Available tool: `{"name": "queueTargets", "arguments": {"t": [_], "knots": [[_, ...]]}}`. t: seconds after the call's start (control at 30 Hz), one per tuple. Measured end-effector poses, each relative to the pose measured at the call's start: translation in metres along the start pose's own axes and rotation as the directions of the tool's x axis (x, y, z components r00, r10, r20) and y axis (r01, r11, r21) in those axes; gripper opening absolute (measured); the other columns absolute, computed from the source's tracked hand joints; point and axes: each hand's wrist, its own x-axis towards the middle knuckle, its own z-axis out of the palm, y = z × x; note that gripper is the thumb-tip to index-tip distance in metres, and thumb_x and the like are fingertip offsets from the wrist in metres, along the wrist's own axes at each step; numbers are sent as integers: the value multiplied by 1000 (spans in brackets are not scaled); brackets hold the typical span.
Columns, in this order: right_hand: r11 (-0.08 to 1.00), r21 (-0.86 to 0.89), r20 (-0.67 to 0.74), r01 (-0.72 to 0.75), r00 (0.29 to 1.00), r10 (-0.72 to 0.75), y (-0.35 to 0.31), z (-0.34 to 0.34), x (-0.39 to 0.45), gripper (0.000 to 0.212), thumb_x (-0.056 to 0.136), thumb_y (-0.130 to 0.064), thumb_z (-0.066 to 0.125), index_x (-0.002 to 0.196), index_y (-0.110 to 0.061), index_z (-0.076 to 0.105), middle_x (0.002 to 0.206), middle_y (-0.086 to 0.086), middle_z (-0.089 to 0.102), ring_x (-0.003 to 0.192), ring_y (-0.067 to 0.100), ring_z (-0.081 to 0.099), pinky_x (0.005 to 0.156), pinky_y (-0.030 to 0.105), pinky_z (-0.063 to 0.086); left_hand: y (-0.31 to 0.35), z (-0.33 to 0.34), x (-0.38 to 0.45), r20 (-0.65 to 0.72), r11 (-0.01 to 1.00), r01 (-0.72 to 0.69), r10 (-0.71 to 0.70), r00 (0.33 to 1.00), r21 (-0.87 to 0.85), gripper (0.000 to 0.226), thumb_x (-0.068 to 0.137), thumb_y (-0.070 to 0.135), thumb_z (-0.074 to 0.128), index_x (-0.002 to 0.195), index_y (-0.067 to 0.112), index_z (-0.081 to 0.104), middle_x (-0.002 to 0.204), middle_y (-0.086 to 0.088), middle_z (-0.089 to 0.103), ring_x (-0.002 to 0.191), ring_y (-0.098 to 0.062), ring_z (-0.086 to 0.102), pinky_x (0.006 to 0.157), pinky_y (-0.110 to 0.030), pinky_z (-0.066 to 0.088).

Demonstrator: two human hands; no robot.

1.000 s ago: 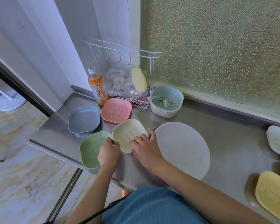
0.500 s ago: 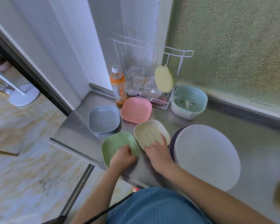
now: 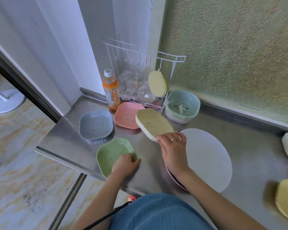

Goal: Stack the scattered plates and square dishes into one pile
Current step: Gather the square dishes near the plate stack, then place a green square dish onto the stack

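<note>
Cream square dish [image 3: 154, 124] hangs tilted at mid-frame, its near edge pinched in the closed fingers of my right hand [image 3: 172, 151], clear of the steel counter [image 3: 249, 141]. My left hand [image 3: 125, 165] curls over the green dish's [image 3: 113, 155] near rim, lower left. Grey dish [image 3: 96, 124] and pink dish [image 3: 127, 117] lie beyond; the round plate [image 3: 208, 160] sits right.

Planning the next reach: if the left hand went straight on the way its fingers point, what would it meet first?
Probably the green dish the left hand already grips; beyond that, likely the grey dish, though depth is unclear.
</note>
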Motion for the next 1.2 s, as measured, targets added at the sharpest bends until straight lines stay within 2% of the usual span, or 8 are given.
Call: {"name": "queueTargets", "arguments": {"t": [0.1,0.27,0.63,0.73,0.87,0.93,1.07,1.2], "knots": [[998,-60,-47,-25,999,22,23,-16,-16,14,81,-11,55,87,-17,66,85,-1,69,85,24,62,91,37,33,5,1,-2,-4,999,-1,1,1000,36,30,87,44,49,85,14,52,85,-4,58,77,-23,57,70,-34,49],[988,-131,-38,-79,996,75,66,-41,-55,12,78,-10,62,85,-18,67,85,-1,69,86,23,62,90,40,36,17,15,-8,-54,986,-9,18,998,165,18,86,20,43,98,9,50,100,-13,62,90,-34,61,70,-36,46],[983,-172,154,-66,984,93,120,-73,-127,21,71,-6,65,78,-25,68,85,-9,67,94,10,59,110,37,13,69,49,-34,-363,989,-17,70,929,148,15,91,18,41,94,7,51,97,-12,62,91,-32,58,67,-34,37],[987,-152,195,-50,978,80,129,-79,-133,24,82,-18,44,80,-26,67,89,-10,68,103,7,52,112,39,11,84,55,-42,-459,989,-53,110,881,134,12,90,17,45,88,7,51,88,-12,62,85,-33,57,63,-32,34],[992,-110,237,-59,968,84,135,-84,-135,32,81,-17,37,86,-27,67,99,-10,69,110,8,52,113,39,8,101,62,-50,-575,980,-105,185,797,170,6,81,7,56,77,7,51,69,-11,60,69,-33,57,58,-31,32],[996,-46,219,-70,973,79,136,-87,-135,36,80,-15,35,94,-25,66,106,-7,68,113,7,50,113,39,10,109,64,-54,-636,969,-128,235,735,210,6,79,11,50,74,9,50,63,-8,58,61,-32,56,54,-30,34],[986,115,116,-124,987,111,136,-96,-129,43,77,-7,35,108,-22,61,111,-4,65,115,7,47,112,38,19,122,69,-61,-714,955,-157,293,635,252,12,82,21,37,79,13,45,66,-6,57,59,-30,54,51,-32,41],[938,268,109,-221,974,198,128,-97,-108,38,81,-6,48,114,-24,56,109,-8,66,109,2,49,105,29,28,137,73,-70,-713,928,-180,367,597,327,16,83,22,38,79,13,51,69,-2,58,62,-27,54,54,-33,45]]}}
